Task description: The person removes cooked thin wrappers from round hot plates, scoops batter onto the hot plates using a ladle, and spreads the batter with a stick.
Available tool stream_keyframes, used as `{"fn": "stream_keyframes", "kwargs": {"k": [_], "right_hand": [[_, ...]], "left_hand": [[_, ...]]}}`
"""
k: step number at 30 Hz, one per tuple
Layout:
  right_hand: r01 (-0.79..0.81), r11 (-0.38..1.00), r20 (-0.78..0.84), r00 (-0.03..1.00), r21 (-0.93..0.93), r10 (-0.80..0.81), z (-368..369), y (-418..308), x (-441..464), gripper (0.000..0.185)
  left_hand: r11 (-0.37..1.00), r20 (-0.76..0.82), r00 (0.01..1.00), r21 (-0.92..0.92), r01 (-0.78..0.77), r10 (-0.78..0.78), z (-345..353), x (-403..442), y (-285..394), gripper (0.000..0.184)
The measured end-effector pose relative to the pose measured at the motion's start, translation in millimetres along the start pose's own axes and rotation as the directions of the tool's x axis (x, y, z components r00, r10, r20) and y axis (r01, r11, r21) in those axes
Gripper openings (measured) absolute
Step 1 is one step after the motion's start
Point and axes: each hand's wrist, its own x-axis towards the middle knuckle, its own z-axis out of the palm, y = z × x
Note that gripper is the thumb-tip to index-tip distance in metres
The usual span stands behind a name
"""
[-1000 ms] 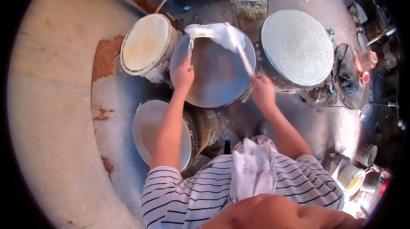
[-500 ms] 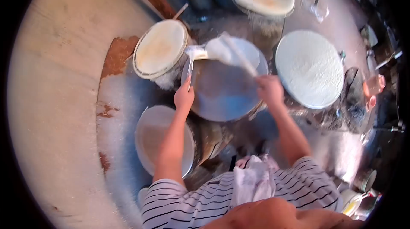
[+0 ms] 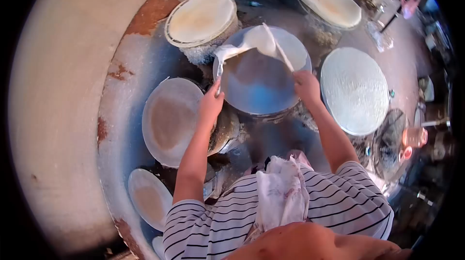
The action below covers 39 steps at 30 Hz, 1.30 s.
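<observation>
Straight ahead is a round griddle (image 3: pixel 261 83) with a dark, partly blue-lit middle. A thin, limp white sheet of batter (image 3: pixel 252 41) stretches across its far side. My left hand (image 3: pixel 211 101), at the near left rim, is closed around a slim tool (image 3: pixel 219 73) whose upper end is wrapped by the sheet. At the right rim my right hand (image 3: pixel 307 85) grips a flat pale stick (image 3: pixel 280 51). The stick slants up and left, its upper part against the sheet. How much of the sheet still touches the griddle I cannot tell.
Pale round sheets top the left stand (image 3: pixel 201 17) and the far right stand (image 3: pixel 329 4). To the right sits a white-coated round plate (image 3: pixel 354 90). More round plates (image 3: pixel 172 119) lie at left. A pink container (image 3: pixel 414 137) stands far right.
The view has shifted, showing more plates at lower left. The sheet's left end hangs from the slim tool, and the sheet now sags in an arc towards the stick. Both hands keep their grips.
</observation>
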Motion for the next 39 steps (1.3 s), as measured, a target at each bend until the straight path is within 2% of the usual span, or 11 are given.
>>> {"fn": "stream_keyframes", "kwargs": {"k": [2, 6, 10, 14, 18, 21, 24, 27, 31, 34, 39], "right_hand": [[0.087, 0.996, 0.062, 0.994, 0.036, -0.089, 15, 3, 18, 0.027], [0.194, 0.974, 0.191, 0.958, 0.121, -0.214, 26, 4, 52, 0.025], [0.398, 0.893, 0.283, 0.849, 0.212, -0.446, 22, 11, 68, 0.024], [0.48, 0.844, 0.3, 0.79, 0.239, -0.535, -27, 31, 98, 0.023], [0.419, 0.893, 0.284, 0.847, 0.164, -0.449, -13, 91, 145, 0.023], [0.436, 0.857, 0.44, 0.735, 0.274, -0.515, 8, 64, 140, 0.027], [0.444, 0.837, 0.522, 0.655, 0.32, -0.547, 8, 53, 123, 0.028], [0.448, 0.791, 0.502, 0.612, 0.416, -0.611, -17, 66, 151, 0.026], [0.515, 0.795, 0.445, 0.658, 0.322, -0.607, 19, 87, 211, 0.025], [0.491, 0.76, 0.485, 0.585, 0.425, -0.65, 24, 47, 184, 0.024], [0.345, 0.763, 0.637, 0.421, 0.546, -0.646, -21, 57, 177, 0.025]], "left_hand": [[0.915, 0.11, 0.987, -0.373, 0.152, -0.119, 9, -18, 15, 0.051], [0.368, 0.282, 0.925, -0.856, 0.363, -0.256, 6, -74, 67, 0.058], [0.108, 0.272, 0.936, -0.947, 0.301, -0.223, 0, -121, 104, 0.049], [-0.315, 0.188, 0.972, -0.922, 0.225, 0.142, -10, -166, 146, 0.048], [-0.347, 0.191, 0.981, -0.918, 0.191, 0.035, 26, -128, 134, 0.044], [-0.716, 0.33, 0.944, -0.656, 0.238, 0.01, 59, -115, 129, 0.041], [-0.689, 0.295, 0.955, -0.695, 0.205, -0.013, 50, -145, 156, 0.039], [-0.638, 0.142, 0.967, -0.73, 0.246, 0.21, 12, -171, 205, 0.038], [-0.463, 0.096, 0.992, -0.885, 0.046, -0.085, 22, -135, 173, 0.036], [-0.711, 0.269, 0.949, -0.699, 0.075, -0.164, 30, -114, 148, 0.032], [-0.752, 0.177, 0.983, -0.653, 0.091, -0.035, 9, -166, 176, 0.022]]}}
